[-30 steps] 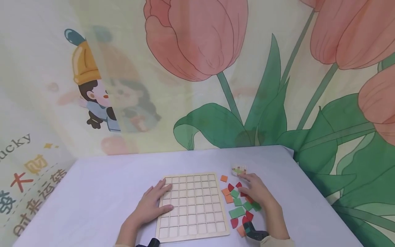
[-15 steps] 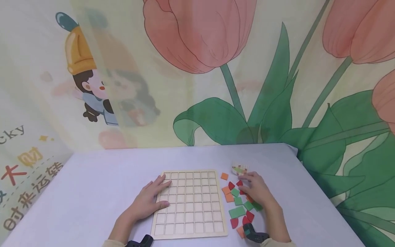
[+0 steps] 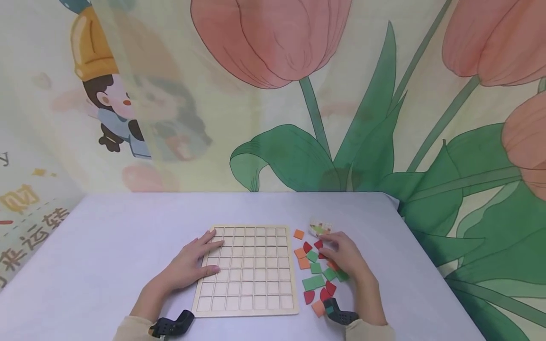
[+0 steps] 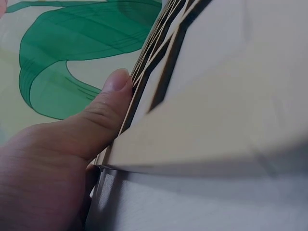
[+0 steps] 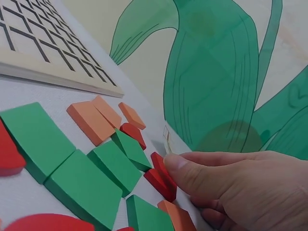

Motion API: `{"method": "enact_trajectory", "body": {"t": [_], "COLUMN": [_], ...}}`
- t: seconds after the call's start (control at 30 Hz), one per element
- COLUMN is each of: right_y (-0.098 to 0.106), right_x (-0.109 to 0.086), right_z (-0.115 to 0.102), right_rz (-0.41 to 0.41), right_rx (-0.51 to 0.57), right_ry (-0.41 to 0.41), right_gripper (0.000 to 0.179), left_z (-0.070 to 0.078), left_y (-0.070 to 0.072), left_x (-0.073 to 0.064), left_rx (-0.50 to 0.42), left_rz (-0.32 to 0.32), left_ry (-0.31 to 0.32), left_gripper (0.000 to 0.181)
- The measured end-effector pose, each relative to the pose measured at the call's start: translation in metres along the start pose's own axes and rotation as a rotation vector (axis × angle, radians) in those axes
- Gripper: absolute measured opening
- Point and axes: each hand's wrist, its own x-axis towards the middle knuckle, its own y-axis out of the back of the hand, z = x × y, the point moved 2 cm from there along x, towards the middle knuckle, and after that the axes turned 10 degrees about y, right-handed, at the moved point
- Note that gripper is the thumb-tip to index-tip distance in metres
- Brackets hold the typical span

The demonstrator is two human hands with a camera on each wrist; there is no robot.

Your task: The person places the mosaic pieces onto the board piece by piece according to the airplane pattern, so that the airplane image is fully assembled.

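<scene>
My left hand [image 3: 188, 261] rests on the left rim of a pale wooden grid board [image 3: 247, 313], its straight, spread fingers and thumb lying over the edge squares. In the left wrist view the thumb [image 4: 107, 107] presses along the board's side. Beyond the coloured pieces, my right hand [image 3: 347, 258] pinches a small printed card [image 3: 319, 228] at its near edge between thumb and index finger. That card [image 5: 167, 138] shows thin and nearly edge-on in the right wrist view. Its other fingers curl under, just over red pieces [image 5: 161, 179].
Flat pieces lie loosely right of the board: orange squares [image 3: 304, 263], a green rectangle [image 3: 313, 282], green squares [image 3: 315, 268] and red rounded pieces [image 3: 309, 297]. A white cloth covers the table [image 3: 128, 246]. A printed curtain [image 3: 264, 109] hangs behind.
The head view has shifted. My left hand and the board's near end have moved slightly left, widening the gap to the red piece there. The right hand stays at the card.
</scene>
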Motion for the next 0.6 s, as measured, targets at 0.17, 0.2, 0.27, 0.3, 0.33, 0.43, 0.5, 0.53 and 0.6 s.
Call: {"method": "enact_trajectory", "body": {"t": [0.17, 0.2, 0.27, 0.3, 0.33, 0.43, 0.5, 0.53, 0.6], "right_y": [-0.003, -0.004, -0.007, -0.008, -0.009, -0.01, -0.008, -0.007, -0.004], "right_x": [0.0, 0.0, 0.001, 0.001, 0.001, 0.001, 0.001, 0.001, 0.001], "right_z": [0.001, 0.0, 0.0, -0.001, -0.001, -0.002, -0.002, -0.001, -0.001], "right_rz": [0.012, 0.015, 0.021, 0.024, 0.025, 0.023, 0.021, 0.02, 0.016], "right_rx": [0.036, 0.041, 0.045, 0.047, 0.045, 0.027, 0.01, -0.003, -0.024], "right_ry": [-0.015, -0.018, -0.019, -0.018, -0.018, -0.015, -0.012, -0.015, -0.022], "right_gripper": [0.042, 0.042, 0.042, 0.041, 0.041, 0.038, 0.037, 0.036, 0.037], "left_z": [-0.001, -0.001, -0.003, -0.003, -0.003, -0.003, -0.002, -0.001, 0.002], "left_y": [0.004, 0.005, 0.006, 0.007, 0.008, 0.008, 0.007, 0.006, 0.004], "left_x": [0.001, 0.001, 0.001, 0.001, 0.001, -0.001, -0.001, 0.0, 0.001], "left_rx": [0.007, 0.009, 0.013, 0.017, 0.016, 0.012, 0.001, -0.004, -0.015], "left_rz": [-0.015, -0.016, -0.018, -0.019, -0.021, -0.03, -0.03, -0.03, -0.025], "left_ry": [0.001, 0.002, 0.001, 0.003, 0.003, 0.006, 0.006, 0.005, 0.003], "left_gripper": [0.066, 0.066, 0.066, 0.066, 0.066, 0.066, 0.065, 0.065, 0.064]}}
